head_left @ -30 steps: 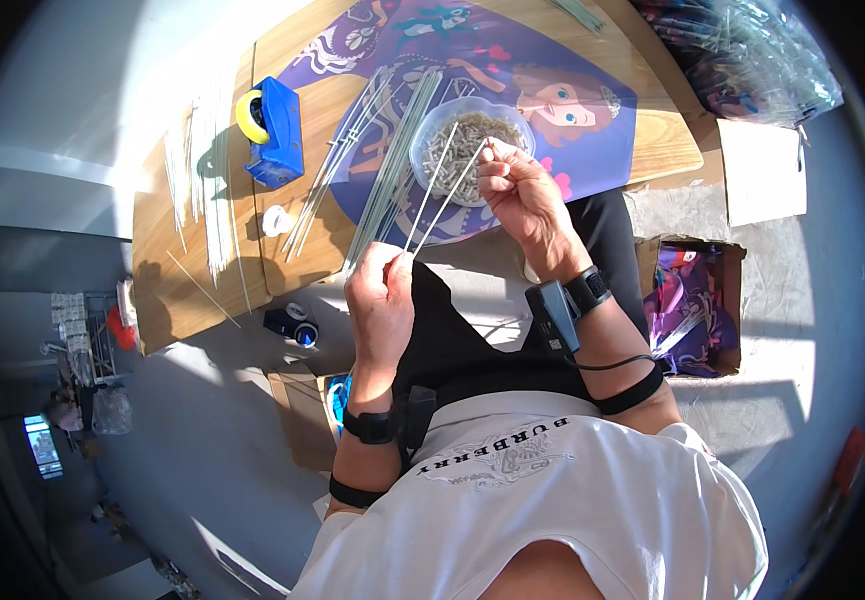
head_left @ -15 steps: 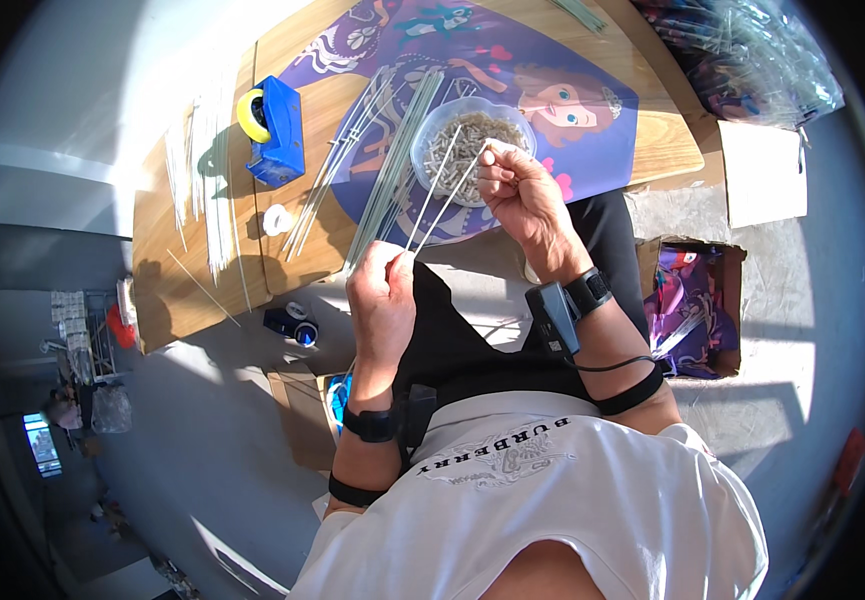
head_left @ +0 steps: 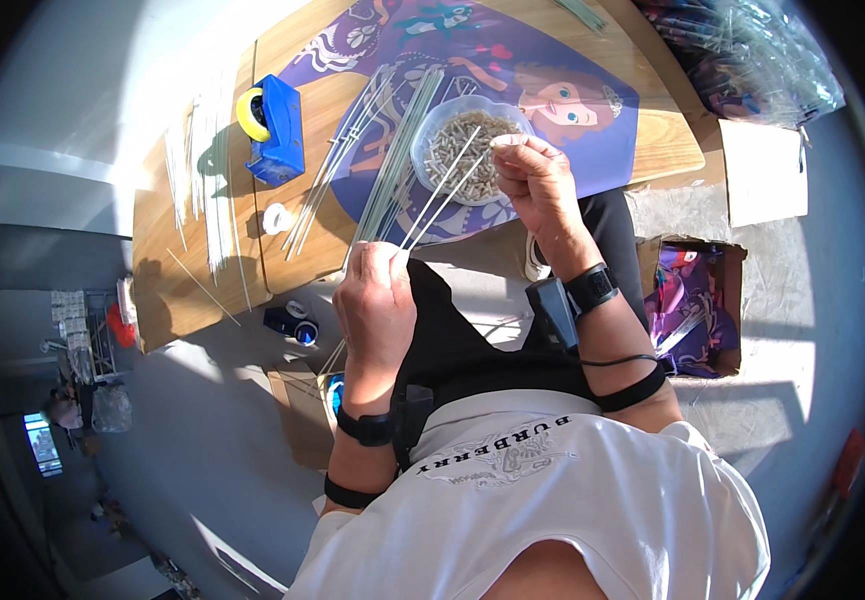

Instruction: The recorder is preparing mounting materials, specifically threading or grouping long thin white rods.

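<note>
My left hand (head_left: 377,300) is closed around the lower ends of two thin pale rods (head_left: 439,188), which slant up and away to the right, slightly apart. Their free tips lie over a translucent round bowl (head_left: 416,152) filled with short whitish tube-like pieces (head_left: 445,152). By the bowl's right side, my right hand (head_left: 540,190) pinches thumb and forefinger together close to the nearer rod's tip. Whatever is between those fingertips is too small to make out. Beneath the bowl spreads a purple printed sheet (head_left: 602,150) with a cartoon figure.
Left of the bowl lie bundles of pale rods (head_left: 399,165). A blue tape dispenser (head_left: 287,140) with yellow tape and a small white roll (head_left: 276,219) stand on the wooden table (head_left: 172,290). An open carton (head_left: 730,320) sits on the floor at right, below plastic-wrapped packages (head_left: 752,60).
My right hand has drawn a little to the right, off the nearer rod's tip. My left hand has shifted slightly left, still holding the two rods.
</note>
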Available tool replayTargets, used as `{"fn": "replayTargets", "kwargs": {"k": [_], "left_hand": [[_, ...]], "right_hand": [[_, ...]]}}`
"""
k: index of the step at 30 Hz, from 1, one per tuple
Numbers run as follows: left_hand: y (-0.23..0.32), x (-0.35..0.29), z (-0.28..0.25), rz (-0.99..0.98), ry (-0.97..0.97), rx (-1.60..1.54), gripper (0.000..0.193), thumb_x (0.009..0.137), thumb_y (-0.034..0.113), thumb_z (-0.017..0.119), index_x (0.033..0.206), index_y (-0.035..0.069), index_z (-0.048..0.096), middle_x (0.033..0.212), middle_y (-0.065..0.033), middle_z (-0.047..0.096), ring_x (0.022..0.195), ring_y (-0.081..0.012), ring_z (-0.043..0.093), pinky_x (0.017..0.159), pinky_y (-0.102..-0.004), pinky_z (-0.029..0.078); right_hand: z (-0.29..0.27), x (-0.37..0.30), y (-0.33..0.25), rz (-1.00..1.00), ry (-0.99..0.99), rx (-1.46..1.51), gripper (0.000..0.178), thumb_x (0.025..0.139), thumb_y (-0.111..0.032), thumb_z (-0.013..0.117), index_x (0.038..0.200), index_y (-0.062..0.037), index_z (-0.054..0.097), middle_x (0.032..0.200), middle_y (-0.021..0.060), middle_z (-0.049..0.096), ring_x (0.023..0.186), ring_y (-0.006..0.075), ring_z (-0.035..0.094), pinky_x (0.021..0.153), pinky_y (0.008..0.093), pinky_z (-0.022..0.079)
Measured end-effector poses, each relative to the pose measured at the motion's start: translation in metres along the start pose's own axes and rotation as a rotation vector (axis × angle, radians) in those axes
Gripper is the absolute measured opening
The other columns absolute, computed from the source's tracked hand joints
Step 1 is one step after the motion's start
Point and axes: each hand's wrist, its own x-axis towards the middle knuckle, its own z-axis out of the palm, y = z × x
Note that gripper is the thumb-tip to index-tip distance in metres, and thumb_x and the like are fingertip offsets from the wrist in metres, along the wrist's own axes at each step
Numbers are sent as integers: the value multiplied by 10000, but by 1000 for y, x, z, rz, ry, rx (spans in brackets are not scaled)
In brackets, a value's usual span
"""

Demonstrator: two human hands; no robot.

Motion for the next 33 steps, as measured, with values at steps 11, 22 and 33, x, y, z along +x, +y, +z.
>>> {"fn": "replayTargets", "kwargs": {"k": [11,22,33], "left_hand": [[-6,-4,5,27,-17,-67,73,813,11,578,837,23,511,741,-129,535,664,-329,555,572,-389,440],[-9,-9,6,-99,-58,-230,50,823,14,569,803,1,525,700,-107,532,587,-233,536,535,-315,425],[-6,-9,13,-462,-162,-647,122,865,56,544,744,40,534,559,45,421,450,-17,367,399,-176,267]], "right_hand": [[-4,2,-7,160,-11,129,54,824,-4,545,823,48,527,671,15,451,506,18,308,420,158,212],[-8,1,-15,128,-83,-17,56,799,-26,599,790,22,572,615,-26,416,477,12,285,406,166,187],[11,-14,3,442,-430,-98,91,699,51,643,788,33,646,653,96,616,461,62,476,386,186,259]]}}
